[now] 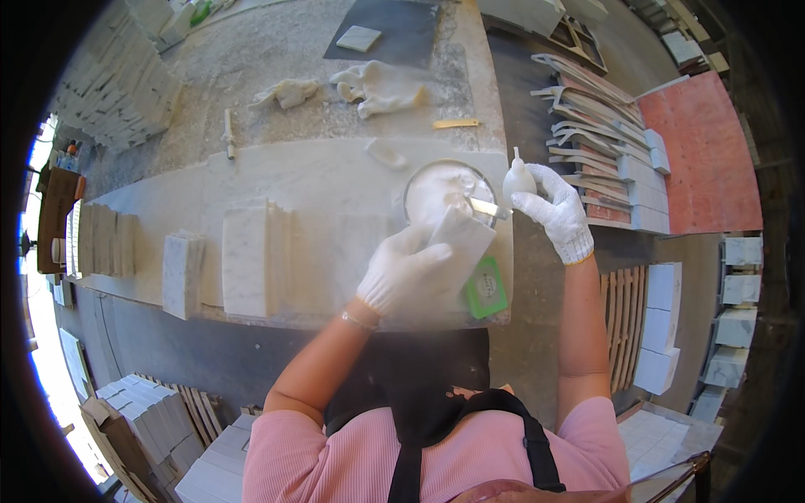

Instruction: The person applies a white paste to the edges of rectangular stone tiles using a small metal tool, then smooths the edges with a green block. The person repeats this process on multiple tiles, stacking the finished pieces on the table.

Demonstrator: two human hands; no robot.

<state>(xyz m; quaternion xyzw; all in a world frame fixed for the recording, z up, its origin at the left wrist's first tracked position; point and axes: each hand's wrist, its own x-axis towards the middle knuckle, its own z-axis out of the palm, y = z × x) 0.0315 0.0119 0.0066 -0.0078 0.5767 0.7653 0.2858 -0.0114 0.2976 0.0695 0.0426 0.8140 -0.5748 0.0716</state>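
Note:
My left hand [404, 267], in a white knitted glove, grips a pale marble tile [464, 239] that tilts over the near rim of a round bowl. White powder or paste fills much of the bowl [429, 199]. A light-handled tool [485, 207] leans across the bowl's right side; its other end is hidden. Beyond the table's right edge, my gloved right hand [555, 210] is closed round a small white squeeze bottle [519, 181], its thin nozzle pointing up. A green box [486, 287] lies just right of the tile, near the table's front corner.
On the table [302, 180], marble tiles [246, 264] stand in upright stacks to the left. Crumpled gloves [381, 88], a yellow strip [455, 123] and a dark mat [394, 21] lie farther back. A pallet with straps [591, 138] and a red board [708, 155] are at the right.

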